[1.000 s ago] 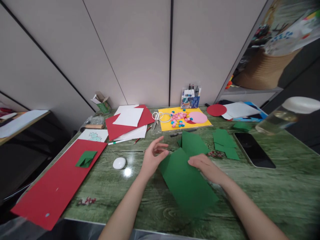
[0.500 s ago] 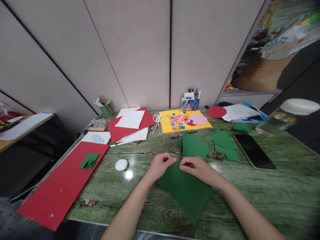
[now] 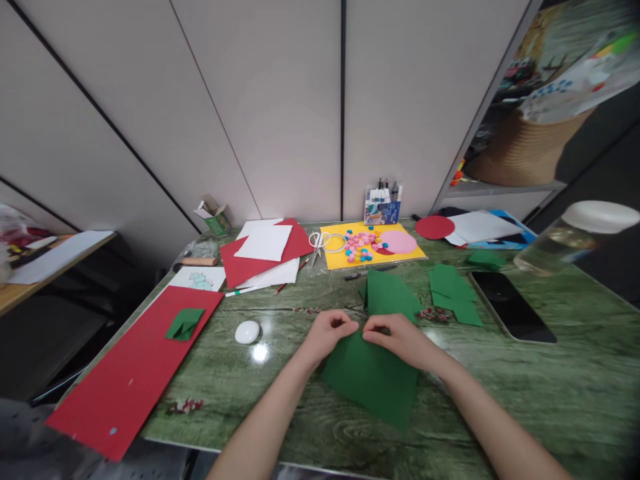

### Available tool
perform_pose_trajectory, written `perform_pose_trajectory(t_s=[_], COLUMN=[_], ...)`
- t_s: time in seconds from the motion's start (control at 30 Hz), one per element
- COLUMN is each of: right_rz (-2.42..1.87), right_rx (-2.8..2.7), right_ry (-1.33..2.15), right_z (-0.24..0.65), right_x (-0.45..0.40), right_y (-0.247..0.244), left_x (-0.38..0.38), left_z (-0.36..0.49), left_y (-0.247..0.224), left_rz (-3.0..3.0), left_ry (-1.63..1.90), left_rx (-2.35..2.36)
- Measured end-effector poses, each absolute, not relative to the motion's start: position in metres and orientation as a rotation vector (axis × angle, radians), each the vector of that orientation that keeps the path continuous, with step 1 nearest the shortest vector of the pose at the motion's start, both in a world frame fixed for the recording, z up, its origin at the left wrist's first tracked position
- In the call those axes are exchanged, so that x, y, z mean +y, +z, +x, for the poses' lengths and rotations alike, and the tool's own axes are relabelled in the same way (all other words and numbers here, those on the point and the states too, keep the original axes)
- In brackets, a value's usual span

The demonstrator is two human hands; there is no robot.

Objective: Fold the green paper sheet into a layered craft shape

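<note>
Both hands pinch the far edge of a green paper sheet (image 3: 375, 377) above the near middle of the table. My left hand (image 3: 330, 333) is closed on it with thumb and fingertips, and my right hand (image 3: 395, 335) grips it a little to the right. The sheet slopes down toward me. Just beyond my hands lies another piece of green paper (image 3: 393, 293), partly folded up at its left side. Smaller green paper pieces (image 3: 454, 293) rest to its right.
Left lies a long red paper (image 3: 135, 373) bearing a folded green piece (image 3: 185, 324); a white oval object (image 3: 247, 332) sits nearer. Scissors (image 3: 317, 247) and a yellow sheet (image 3: 335, 259) with small colored balls are farther back. A phone (image 3: 513, 305) and a bottle (image 3: 550, 250) stand right.
The sheet has turned slightly between my hands, its lower corner shifting to the right and away from me. Both hands keep their pinch. The whole view has shifted a little.
</note>
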State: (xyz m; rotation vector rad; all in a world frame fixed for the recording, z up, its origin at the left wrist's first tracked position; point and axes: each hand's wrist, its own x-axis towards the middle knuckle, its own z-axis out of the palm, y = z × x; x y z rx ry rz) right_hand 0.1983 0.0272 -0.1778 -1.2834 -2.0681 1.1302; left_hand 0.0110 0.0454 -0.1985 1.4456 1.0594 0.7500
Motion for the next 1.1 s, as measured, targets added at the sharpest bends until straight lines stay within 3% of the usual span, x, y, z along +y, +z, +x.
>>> perform_pose_trajectory(t_s=[1.1], right_rz=[-1.276], right_rx=[-2.174], right_ry=[1.044], right_z=[0.2011], right_x=[0.0268], right_y=[-0.1783], left_x=[0.0412], left_z=[0.0137], left_y=[-0.1938], left_rz=[1.684], left_ry=[0.745], left_rx=[1.133])
